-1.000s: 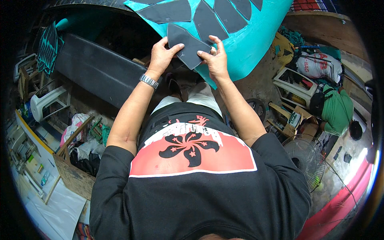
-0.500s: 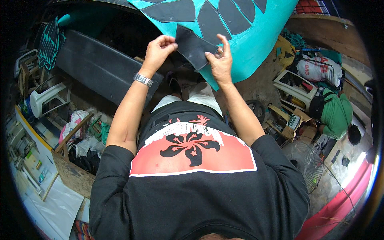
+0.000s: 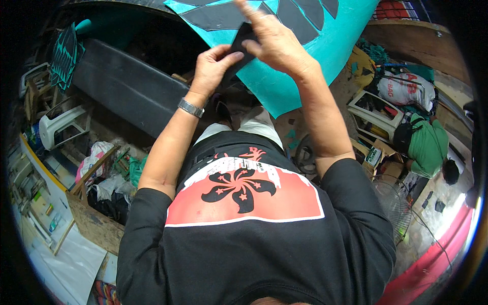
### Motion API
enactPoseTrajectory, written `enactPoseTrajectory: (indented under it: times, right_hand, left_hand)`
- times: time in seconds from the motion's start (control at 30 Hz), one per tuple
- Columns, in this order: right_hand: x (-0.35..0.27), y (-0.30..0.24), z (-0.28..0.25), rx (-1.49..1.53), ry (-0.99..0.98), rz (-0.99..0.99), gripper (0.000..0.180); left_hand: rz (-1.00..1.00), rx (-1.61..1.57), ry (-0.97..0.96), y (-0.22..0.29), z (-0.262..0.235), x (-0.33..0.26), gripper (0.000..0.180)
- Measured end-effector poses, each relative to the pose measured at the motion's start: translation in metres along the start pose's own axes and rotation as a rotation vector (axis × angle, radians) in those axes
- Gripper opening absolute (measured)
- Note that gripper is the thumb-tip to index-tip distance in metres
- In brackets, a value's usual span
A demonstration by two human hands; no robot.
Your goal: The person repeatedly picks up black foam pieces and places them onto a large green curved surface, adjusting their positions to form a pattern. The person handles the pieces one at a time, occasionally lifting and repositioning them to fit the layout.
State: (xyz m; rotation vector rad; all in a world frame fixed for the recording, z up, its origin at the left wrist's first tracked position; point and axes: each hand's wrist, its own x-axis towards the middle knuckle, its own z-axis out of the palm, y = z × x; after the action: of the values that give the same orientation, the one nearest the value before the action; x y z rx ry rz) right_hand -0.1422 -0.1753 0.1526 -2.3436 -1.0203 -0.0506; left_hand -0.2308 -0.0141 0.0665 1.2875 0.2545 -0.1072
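Between my hands is a thin black sheet piece, turned nearly edge-on and partly covered by my fingers. My left hand, with a metal watch on its wrist, pinches its lower left side between thumb and fingers. On the other side my right hand is closed on the piece, thumb against it and index finger stretched out past it; its other fingers are hidden. Beneath the hands lies a large teal sheet, its pointed corner toward me. Several cut black shapes rest on it.
A long black padded block is at the left, near a white plastic stool. At the right are an overturned white stool, a filled white sack, a fan and a crouching person in green.
The black piece has turned from facing up to nearly edge-on. My right hand has moved up and across the sheet, while my left hand has shifted slightly right and down.
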Motion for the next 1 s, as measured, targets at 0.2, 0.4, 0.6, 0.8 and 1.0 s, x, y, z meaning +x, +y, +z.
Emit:
enactPoseTrajectory:
  times: [0.2,0.4,0.6,0.8,1.0]
  right_hand:
    - [-0.055,0.012,0.057,0.791,0.433,0.592,0.098]
    - [-0.078,0.026,0.048,0.879,0.559,0.711,0.087]
    - [-0.095,-0.003,0.080,0.980,0.266,0.830,0.074]
    - [-0.107,0.010,0.097,0.770,0.267,0.754,0.073]
    - [-0.107,0.011,0.094,0.701,0.284,0.694,0.072]
  left_hand:
    - [-0.028,0.072,0.049,-0.023,-0.005,-0.007,0.022]
    - [-0.033,-0.282,0.144,-0.031,-0.003,-0.025,0.026]
    - [-0.110,-0.229,0.148,-0.038,0.007,-0.014,0.037]
    - [-0.030,0.037,0.289,-0.055,-0.001,-0.005,0.025]
    - [0.146,0.527,0.485,-0.071,-0.018,0.005,0.033]
